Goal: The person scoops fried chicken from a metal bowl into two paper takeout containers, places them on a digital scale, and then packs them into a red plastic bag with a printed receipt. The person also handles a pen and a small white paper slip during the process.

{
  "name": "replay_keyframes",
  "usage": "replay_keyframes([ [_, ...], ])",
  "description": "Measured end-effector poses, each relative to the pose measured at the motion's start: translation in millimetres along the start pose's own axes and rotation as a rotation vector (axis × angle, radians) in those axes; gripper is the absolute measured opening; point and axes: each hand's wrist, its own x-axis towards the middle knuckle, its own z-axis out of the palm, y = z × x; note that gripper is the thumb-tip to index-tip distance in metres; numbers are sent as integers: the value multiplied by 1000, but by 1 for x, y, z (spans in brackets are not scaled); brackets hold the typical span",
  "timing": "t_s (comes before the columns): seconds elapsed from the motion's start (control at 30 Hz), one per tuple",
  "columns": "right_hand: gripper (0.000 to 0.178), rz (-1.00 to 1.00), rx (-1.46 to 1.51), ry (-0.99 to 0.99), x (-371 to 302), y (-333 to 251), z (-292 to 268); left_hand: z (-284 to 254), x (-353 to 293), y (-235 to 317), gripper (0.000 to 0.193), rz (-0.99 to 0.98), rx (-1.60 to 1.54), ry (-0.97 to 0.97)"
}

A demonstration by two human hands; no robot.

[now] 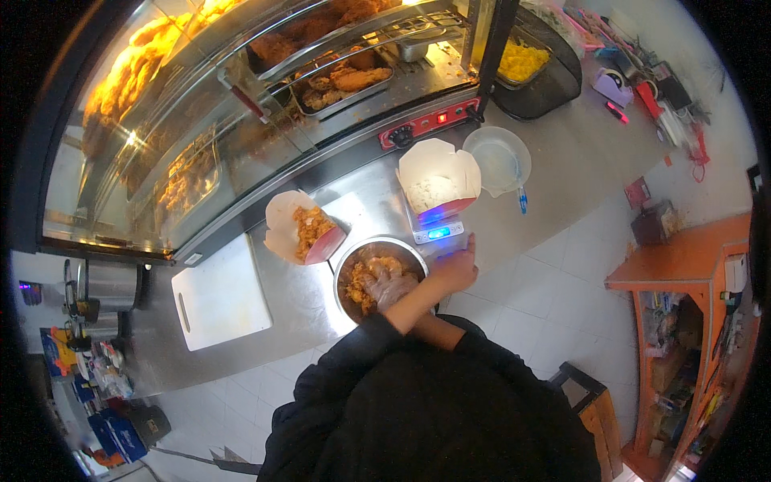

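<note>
My forearms are crossed, the left lying over the right. My bare left hand (456,270) reaches to the right, one finger stretched out beside the lit display of a small digital scale (438,233). On this scale stands an open paper takeaway box (438,173) with pale, whitish contents. In a clear plastic glove, my right hand (390,284) is inside a round metal bowl (340,269), its fingers spread on sauced fried chicken pieces (360,291). Another open paper box (283,229), tilted left of the bowl, holds similar chicken pieces.
A heated glass display cabinet (337,136) with trays of fried food lines the counter's back. A white cutting board (222,295) lies at left. Right of the scale sits a clear round container (498,157); a black basket (554,80) stands behind it. An orange shelf (675,261) is at right.
</note>
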Motion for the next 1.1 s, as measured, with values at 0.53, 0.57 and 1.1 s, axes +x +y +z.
replay_keyframes([
  [0.53, 63, -248, -29, 0, 32, 40, -22, -11, -149, -123, 30, -244, -1079, 915],
  [0.57, 62, -272, -108, 8, 38, 43, -6, -6, -143, -120, 33, -230, -1157, 886],
  [1.1, 51, -282, -70, -356, 46, 13, -86, 10, -123, -121, 39, -209, -1578, 835],
])
